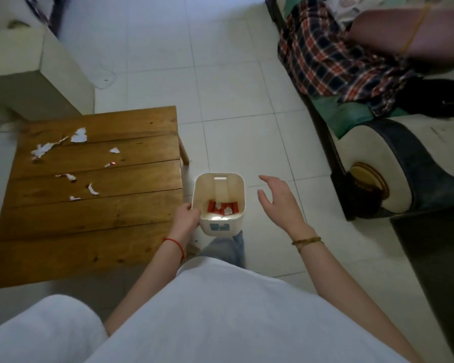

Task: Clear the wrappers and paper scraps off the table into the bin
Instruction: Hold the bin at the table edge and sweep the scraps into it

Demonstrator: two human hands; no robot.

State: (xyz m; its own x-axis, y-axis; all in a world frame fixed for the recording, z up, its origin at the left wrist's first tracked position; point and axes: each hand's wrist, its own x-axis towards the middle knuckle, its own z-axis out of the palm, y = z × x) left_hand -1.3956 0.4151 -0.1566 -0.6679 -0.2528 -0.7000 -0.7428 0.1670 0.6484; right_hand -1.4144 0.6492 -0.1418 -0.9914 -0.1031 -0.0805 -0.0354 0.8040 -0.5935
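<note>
beside the table, left hand grips cream bin; right hand open, empty.

No legible text, number or brand appears. The bin carries a blue-and-white label on its near outer wall, too blurred to read. The red wrappers inside it show white markings, also unreadable.

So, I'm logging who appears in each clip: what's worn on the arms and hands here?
Both forearms are bare, with no gloves. The left hand has a thin red string bracelet at the wrist; the right hand has a brownish braided bracelet. White short sleeve on the left.
</note>
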